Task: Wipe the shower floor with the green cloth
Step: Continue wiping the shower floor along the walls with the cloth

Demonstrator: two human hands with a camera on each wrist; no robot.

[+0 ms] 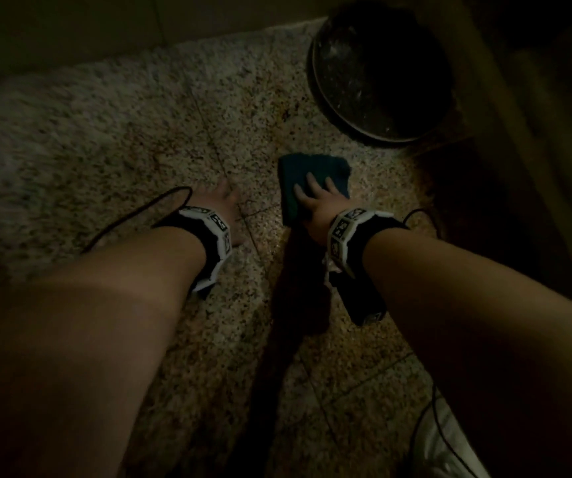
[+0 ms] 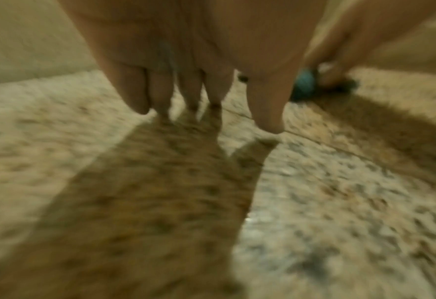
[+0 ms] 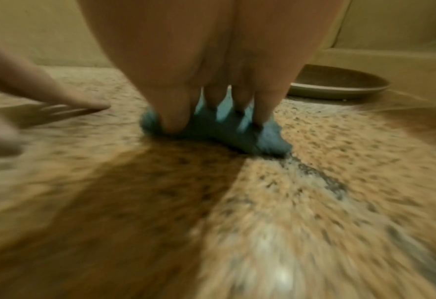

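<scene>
A folded dark green cloth (image 1: pixel 312 174) lies flat on the speckled stone shower floor (image 1: pixel 105 132). My right hand (image 1: pixel 315 198) presses down on the cloth with straight, spread fingers; in the right wrist view its fingers (image 3: pixel 265 109) stand on the cloth (image 3: pixel 270 139). Just left of it, my left hand (image 1: pixel 221 205) rests flat on the bare floor, fingers straight and holding nothing. The left wrist view shows those fingers (image 2: pixel 265 113) touching the floor (image 2: pixel 339 202), with the cloth (image 2: pixel 303 85) behind to the right.
A round dark basin (image 1: pixel 381 74) sits on the floor in the far right corner, close beyond the cloth. Walls rise at the back (image 1: pixel 71 22) and on the right (image 1: pixel 536 132). Grout lines cross the floor. A black cable (image 1: pixel 140 215) trails from my left wrist.
</scene>
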